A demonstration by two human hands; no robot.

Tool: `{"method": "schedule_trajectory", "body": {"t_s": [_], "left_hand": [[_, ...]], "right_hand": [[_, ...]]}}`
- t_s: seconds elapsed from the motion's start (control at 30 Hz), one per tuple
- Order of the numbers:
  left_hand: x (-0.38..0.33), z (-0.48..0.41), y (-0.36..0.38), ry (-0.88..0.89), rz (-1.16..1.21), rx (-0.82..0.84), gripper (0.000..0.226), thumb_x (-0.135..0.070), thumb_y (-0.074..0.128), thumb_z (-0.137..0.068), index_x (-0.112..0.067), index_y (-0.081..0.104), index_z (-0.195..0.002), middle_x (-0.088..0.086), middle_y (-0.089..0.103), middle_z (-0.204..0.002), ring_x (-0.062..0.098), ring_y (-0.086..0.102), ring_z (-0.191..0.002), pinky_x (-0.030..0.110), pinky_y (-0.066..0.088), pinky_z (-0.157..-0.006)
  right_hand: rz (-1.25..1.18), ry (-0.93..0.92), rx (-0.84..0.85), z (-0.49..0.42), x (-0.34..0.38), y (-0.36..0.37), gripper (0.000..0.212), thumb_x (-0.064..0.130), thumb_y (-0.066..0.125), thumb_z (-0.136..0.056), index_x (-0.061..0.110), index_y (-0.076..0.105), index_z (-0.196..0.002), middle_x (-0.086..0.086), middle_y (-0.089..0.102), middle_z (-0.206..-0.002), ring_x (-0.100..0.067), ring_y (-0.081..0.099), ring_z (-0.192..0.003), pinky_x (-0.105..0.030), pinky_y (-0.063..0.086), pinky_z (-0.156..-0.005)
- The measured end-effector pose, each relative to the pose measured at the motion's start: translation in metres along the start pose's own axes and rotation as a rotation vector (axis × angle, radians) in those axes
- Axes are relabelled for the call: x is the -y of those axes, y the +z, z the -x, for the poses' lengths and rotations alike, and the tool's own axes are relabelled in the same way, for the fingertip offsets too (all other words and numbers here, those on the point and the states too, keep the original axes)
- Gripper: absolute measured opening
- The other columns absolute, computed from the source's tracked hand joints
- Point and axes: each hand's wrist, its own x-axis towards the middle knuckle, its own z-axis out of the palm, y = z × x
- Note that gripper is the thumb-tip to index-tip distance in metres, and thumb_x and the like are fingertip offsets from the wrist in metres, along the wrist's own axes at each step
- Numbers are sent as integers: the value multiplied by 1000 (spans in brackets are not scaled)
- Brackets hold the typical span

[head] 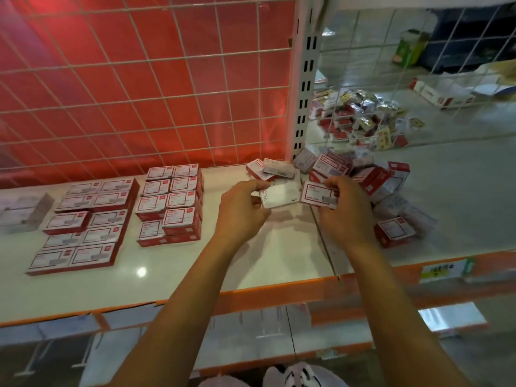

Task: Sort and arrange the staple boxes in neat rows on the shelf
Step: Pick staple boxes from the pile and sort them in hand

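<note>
Both hands are loaded, just in front of the foot of the upright post point(305, 88). The left grip point(245, 203) pinches a white box point(280, 197) by its left end. The right grip point(347, 208) has its fingers curled round the right end of a red-framed box point(315, 194). The two boxes sit end to end, labels up, long axes running left-right, and look to be touching or nearly so. The loose pile point(382, 180) of staple boxes lies at the post's foot and off to its right on the shelf point(195, 275). The sorted rows are all left of the post: the near block point(171, 202), then the far block point(86, 219). Further left are some pale boxes point(25, 210), too blurred to read. The key relation is that the rows lie left of both hands and the left grip is the nearer one. The boxes in the rows also run roughly left-right, so I'd say the held ones need a sideways carry and little or no turn. The red-framed box matches the near block. The white one probably belongs with the pale lot further out. The risk I see is nudging the near block's stacks when setting a box alongside.
</note>
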Motion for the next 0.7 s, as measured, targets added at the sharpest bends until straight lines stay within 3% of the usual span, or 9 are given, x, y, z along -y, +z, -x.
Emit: {"method": "schedule_trajectory", "body": {"t_s": [0.2, 0.33, 0.43, 0.53, 0.7], "left_hand": [[18, 7, -30, -15, 16, -36, 51, -1, 73, -78, -17, 60, -125, 3, 60, -130, 13, 63, -106, 25, 54, -88], [28, 14, -57, -20, 19, -71, 52, -2, 73, -79, -17, 59, -126, 1, 60, -129, 10, 62, -103, 15, 51, -83], [39, 17, -77, -29, 23, -108, 52, -1, 73, -78, -18, 59, -126, 0, 60, -128, 4, 58, -97, 3, 47, -73], [49, 21, -97, -33, 63, -141, 53, 1, 73, -78, -18, 60, -125, 0, 59, -131, 4, 59, -102, 10, 52, -78], [62, 32, -132, -27, 77, -172, 52, 4, 72, -77, -17, 61, -123, 0, 60, -130, 2, 57, -102, 6, 50, -75]], "right_hand": [[-57, -69, -2, 3, 24, 20, 39, -6, 62, -75, 9, 58, -110, -8, 58, -111, -24, 56, -103, -39, 50, -85], [-46, -76, 30, 3, 42, 33, 44, -5, 64, -75, 11, 58, -115, -8, 58, -116, -21, 55, -106, -23, 41, -82], [-75, -103, 39, 7, 61, 43, 44, -5, 66, -74, 12, 58, -114, -8, 58, -118, -19, 56, -106, -19, 40, -82], [-128, -153, 24, 13, 79, 51, 43, -4, 68, -74, 12, 59, -113, -5, 58, -116, -15, 54, -101, -18, 41, -80], [-180, -199, 35, 26, 109, 66, 43, 1, 72, -76, 13, 60, -115, 6, 53, -110, -4, 47, -93, 5, 33, -73]]}}
